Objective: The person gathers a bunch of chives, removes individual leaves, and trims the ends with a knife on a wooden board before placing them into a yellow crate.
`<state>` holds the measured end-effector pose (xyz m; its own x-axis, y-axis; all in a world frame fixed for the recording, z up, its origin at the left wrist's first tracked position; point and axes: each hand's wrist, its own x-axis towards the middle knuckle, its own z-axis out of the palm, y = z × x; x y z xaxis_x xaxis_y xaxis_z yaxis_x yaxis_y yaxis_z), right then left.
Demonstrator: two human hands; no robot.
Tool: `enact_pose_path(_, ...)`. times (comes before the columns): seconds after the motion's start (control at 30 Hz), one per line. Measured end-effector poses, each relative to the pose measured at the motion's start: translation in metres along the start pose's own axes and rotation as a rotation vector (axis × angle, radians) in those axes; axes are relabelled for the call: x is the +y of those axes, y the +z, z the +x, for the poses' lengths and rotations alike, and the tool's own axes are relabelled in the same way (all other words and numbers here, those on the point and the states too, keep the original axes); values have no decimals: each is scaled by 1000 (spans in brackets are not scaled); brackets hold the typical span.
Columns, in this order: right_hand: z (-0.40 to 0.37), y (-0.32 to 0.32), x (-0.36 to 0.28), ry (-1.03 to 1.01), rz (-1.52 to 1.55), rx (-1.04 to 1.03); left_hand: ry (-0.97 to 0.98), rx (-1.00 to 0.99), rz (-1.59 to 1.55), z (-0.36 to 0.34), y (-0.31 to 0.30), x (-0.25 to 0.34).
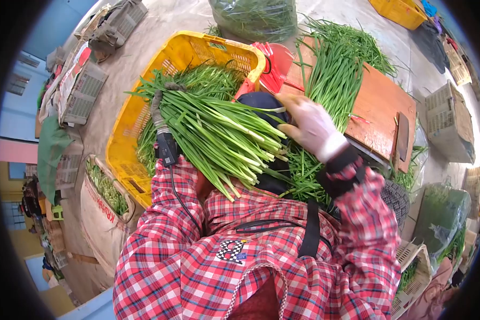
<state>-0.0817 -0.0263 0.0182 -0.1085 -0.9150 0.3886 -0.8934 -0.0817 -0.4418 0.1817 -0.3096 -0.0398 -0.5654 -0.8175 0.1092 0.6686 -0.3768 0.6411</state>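
Observation:
A large bunch of long green stalks lies across my lap, its pale cut ends pointing right. My left hand, in a grey glove, is wrapped round the leafy side of the bunch; most of the hand is hidden under it. At the pale ends is my right hand, in a whitish glove, its thumb and forefinger apart. One stalk's pale end reaches into the gap between them, touching or very near the fingers. A yellow crate with loose greens stands beyond the bunch on the left.
More stalks lie on a brown board at the right. Near it is a red plastic object. A filled clear bag stands ahead. Left of me is a white sack of stalks. Pale crates stand at the right.

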Motion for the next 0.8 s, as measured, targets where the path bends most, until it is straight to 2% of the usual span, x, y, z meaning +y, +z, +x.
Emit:
enact_pose_path(0.07,23,11,-1,184,53,-349,-1,12,-39,5,0,-1)
enact_pose_path(0.13,30,21,3,187,-18,-310,-36,-27,49,3,1,2)
enact_pose_path(0.17,27,19,9,178,-25,-289,-177,-38,-86,0,1,4)
enact_pose_path(0.27,-15,-11,21,141,9,-189,-255,85,-39,-14,14,3)
enact_pose_path(0.37,-85,-40,27,364,-40,-422,-314,31,-122,-18,3,-5)
enact_pose_path(0.4,-121,-36,43,343,-250,-615,-313,47,-102,-19,-7,-7)
enact_pose_path(0.43,-154,-32,47,428,-391,-831,-307,81,-48,-17,-20,-6)
enact_pose_path(0.47,-179,-33,46,514,-441,-989,-304,115,10,-16,-33,-6)
enact_pose_path(0.5,-187,-41,41,606,-358,-1145,-307,145,77,-16,-46,-6)
enact_pose_path(0.53,-183,-49,29,603,-298,-1139,-306,177,161,-17,-59,-5)
enact_pose_path(0.6,-164,-42,9,484,-40,-633,-321,202,315,-17,-84,-6)
enact_pose_path(0.67,-120,-18,-16,433,369,-305,-333,248,354,-18,-102,-9)
enact_pose_path(0.73,-84,13,-30,385,488,-235,-367,388,183,-19,-106,-10)
enact_pose_path(0.8,-65,48,-39,343,389,-206,-340,479,155,-25,-113,-8)
